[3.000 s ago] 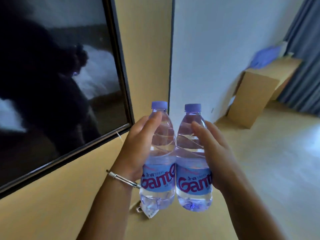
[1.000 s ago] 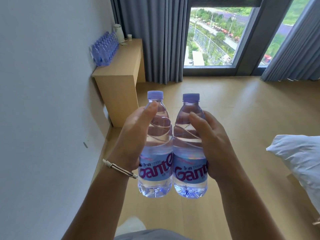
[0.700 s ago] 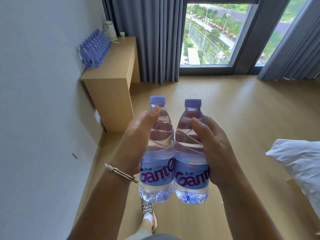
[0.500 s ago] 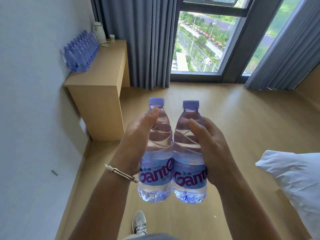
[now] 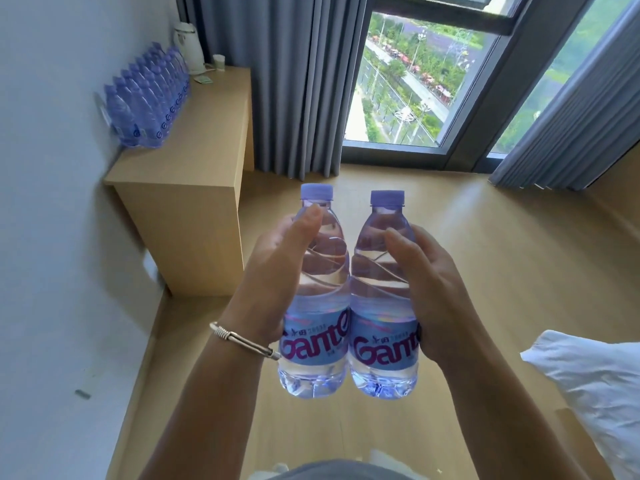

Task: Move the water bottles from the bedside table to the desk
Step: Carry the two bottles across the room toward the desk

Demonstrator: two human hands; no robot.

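I carry two clear water bottles with purple caps and blue labels, upright and side by side in front of me. My left hand (image 5: 277,271) grips the left bottle (image 5: 317,341) round its body. The right bottle (image 5: 382,344) is gripped the same way by my right hand (image 5: 433,289). The two bottles touch along their sides. Ahead on the left stands the light wooden desk (image 5: 204,147) against the wall, with a row of several more bottles (image 5: 145,98) along its wall side.
A white kettle (image 5: 188,46) and a small cup (image 5: 219,62) stand at the desk's far end. Grey curtains (image 5: 294,81) and a large window (image 5: 415,84) lie beyond. A white pillow (image 5: 595,393) juts in at the lower right. Wooden floor (image 5: 502,244) lies between me and the desk.
The view has swung from the wall with the dark screen round to the window, and the desk has come closer. Both hands keep the same grip on the bottles.
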